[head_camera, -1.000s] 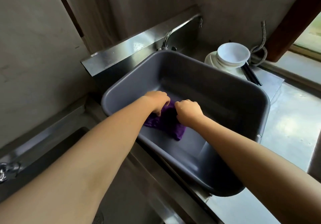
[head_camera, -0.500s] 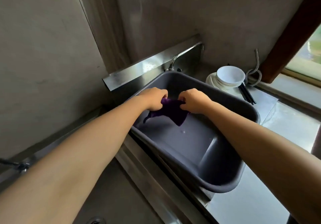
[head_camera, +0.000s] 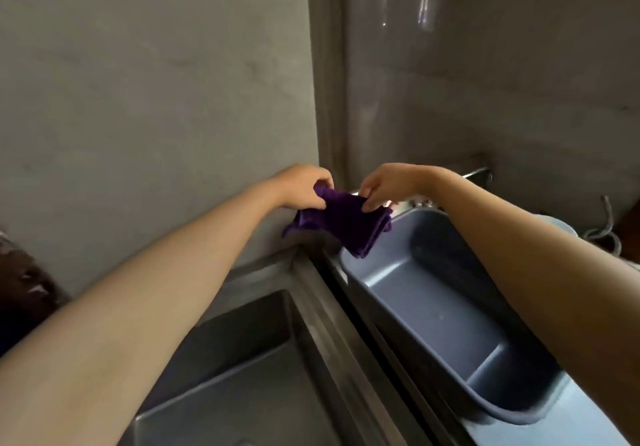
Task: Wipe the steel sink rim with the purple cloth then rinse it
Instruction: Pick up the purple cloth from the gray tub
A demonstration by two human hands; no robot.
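I hold the purple cloth (head_camera: 341, 224) up in the air between both hands, in front of the corner where the grey wall (head_camera: 156, 99) meets the tiled back wall (head_camera: 485, 82). My left hand (head_camera: 304, 186) grips the cloth's left upper edge with the fingers curled around a bunch of fabric. My right hand (head_camera: 384, 186) pinches the right upper edge between thumb and fingertips. The cloth hangs folded in layers from the two grips, and its lowest corner droops just over the far left corner of the grey plastic tub (head_camera: 450, 324). Whether the corner touches the tub's rim I cannot tell.

The tub sits to the right, below my right forearm, and its floor is bare where I can see it. To its left, under my left forearm, lies the steel sink (head_camera: 242, 359), with its rim (head_camera: 332, 310) running as a steel strip between the basin and the tub. The cloth is clear of that rim, above its far end.

Behind my right hand the tip of a steel tap (head_camera: 479, 173) shows against the back wall. At the far right edge, past my right arm, a pale bowl's rim (head_camera: 561, 226) and a looped hose (head_camera: 604, 227) peek out, both partly hidden.
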